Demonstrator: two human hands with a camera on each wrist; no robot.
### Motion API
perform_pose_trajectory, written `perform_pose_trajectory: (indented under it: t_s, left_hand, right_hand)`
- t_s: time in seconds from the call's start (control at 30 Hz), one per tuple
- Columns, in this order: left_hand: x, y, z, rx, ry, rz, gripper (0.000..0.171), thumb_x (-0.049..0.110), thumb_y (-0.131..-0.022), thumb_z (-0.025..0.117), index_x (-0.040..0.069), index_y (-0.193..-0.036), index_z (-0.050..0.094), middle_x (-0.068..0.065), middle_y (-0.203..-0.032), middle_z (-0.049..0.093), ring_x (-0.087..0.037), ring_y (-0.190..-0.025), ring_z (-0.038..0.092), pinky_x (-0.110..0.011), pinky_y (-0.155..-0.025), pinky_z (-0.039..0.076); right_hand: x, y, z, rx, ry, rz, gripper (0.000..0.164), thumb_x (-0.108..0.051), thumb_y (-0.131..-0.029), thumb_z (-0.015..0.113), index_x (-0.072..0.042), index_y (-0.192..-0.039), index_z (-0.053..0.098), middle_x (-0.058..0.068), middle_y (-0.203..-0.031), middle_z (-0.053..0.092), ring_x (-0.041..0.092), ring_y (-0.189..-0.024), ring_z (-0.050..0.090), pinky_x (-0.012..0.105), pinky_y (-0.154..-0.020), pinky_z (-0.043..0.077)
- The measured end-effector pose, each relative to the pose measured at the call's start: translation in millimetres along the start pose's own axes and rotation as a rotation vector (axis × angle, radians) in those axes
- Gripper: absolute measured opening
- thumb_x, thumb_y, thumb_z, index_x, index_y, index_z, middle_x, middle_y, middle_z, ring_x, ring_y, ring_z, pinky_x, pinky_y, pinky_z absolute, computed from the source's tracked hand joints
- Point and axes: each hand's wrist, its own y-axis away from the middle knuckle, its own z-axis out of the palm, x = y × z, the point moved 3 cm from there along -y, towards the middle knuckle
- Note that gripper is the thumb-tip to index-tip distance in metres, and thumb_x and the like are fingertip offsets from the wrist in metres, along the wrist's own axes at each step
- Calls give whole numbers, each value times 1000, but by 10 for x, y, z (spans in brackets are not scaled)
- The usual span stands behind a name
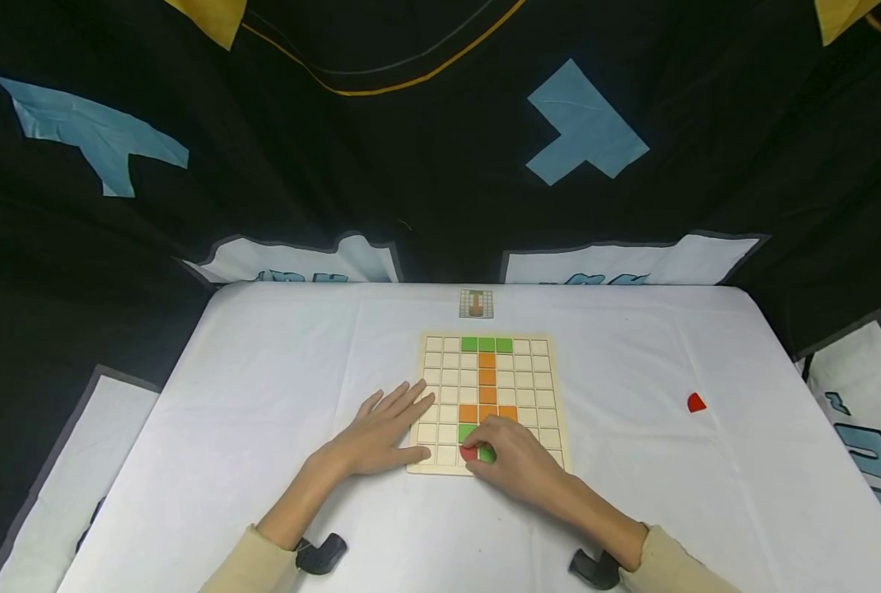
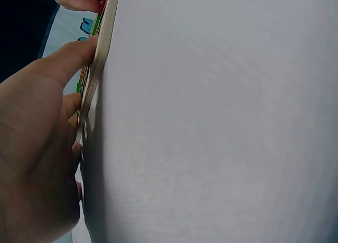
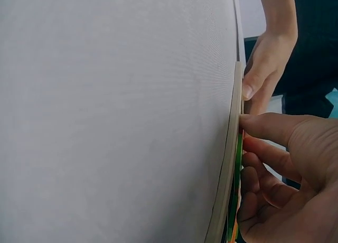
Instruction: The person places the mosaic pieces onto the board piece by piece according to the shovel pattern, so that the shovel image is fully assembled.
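Note:
A square wooden grid board [image 1: 544, 395] lies on the white table, with green tiles [image 1: 487, 344] in its top row and orange tiles [image 1: 487, 377] down the middle. My left hand [image 1: 377, 432] rests on the board's left edge, fingers spread and straight; in the left wrist view its thumb [image 2: 79, 55] touches the edge. Thumb and forefinger of my right hand [image 1: 518, 461] pinch a red rounded tile [image 1: 468, 453] at a cell near the board's bottom edge. Beside it, a green tile [image 1: 487, 454] is partly covered by that hand.
Far right on the table lies a loose red quarter-round piece [image 1: 696, 402]. Behind the board is a small picture card [image 1: 476, 304] showing a similar grid pattern. Black cloth [image 1: 411, 181] hangs beyond the table's back edge.

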Motion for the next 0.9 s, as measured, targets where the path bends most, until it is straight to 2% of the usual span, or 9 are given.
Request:
perform_pose_trajectory:
  t_s: [0.9]
  left_hand:
    - [-26,-5,21,0,-8,16,80,57,-97,53,15,-160,26,-6,-167,9,-29,-151,7,-59,-117,6]
  right_hand:
    - [-20,-29,4,20,5,58,12,-15,-80,83,-15,-84,73,-9,-85,62,9,-76,54,25,-68,48]
